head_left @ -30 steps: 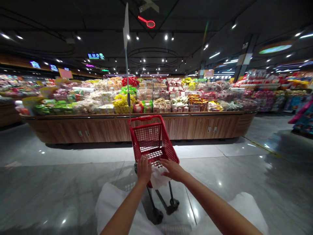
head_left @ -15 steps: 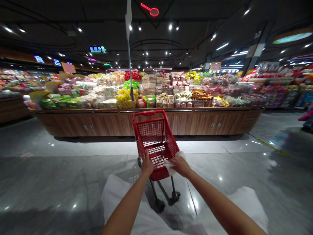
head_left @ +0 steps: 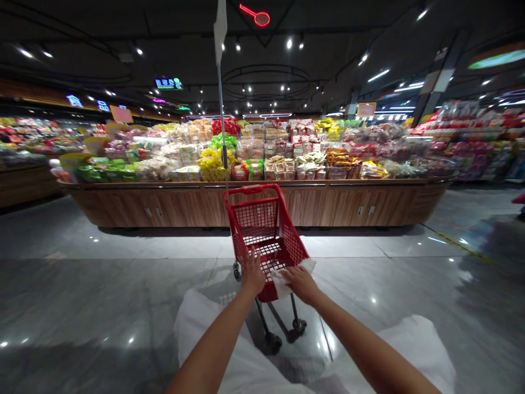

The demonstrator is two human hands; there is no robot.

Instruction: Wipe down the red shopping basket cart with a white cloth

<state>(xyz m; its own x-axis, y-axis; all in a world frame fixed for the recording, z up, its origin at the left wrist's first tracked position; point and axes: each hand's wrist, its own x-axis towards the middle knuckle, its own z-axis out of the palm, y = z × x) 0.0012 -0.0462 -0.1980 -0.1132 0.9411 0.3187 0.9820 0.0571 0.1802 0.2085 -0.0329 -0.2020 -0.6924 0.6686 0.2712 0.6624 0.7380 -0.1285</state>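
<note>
A small red shopping cart (head_left: 262, 205) stands in front of me, its latticed plastic basket holding no goods that I can see. At the near left corner of the basket rests my left hand (head_left: 252, 273), fingers stretched out and apart over the rim. My right hand (head_left: 301, 283) presses a white wipe or cloth (head_left: 282, 283) against the near right part of the rim. Some of the cloth sticks out on both sides of that hand, and the fingertips partly hide it. A thin pole (head_left: 220, 98) with a white flag-like top rises at the cart's far left corner.
Behind the cart runs a long wood-panelled display counter (head_left: 348, 205) heaped with packaged snacks (head_left: 283, 164). More stocked shelves (head_left: 471, 148) stand at the right. The cart's wheels (head_left: 273, 343) rest on a shiny grey tiled floor (head_left: 123, 295).
The whole view has shifted slightly. My left hand's fingers have spread more over the basket rim. My right hand, with the white cloth, has slid a little inward along the rim.
</note>
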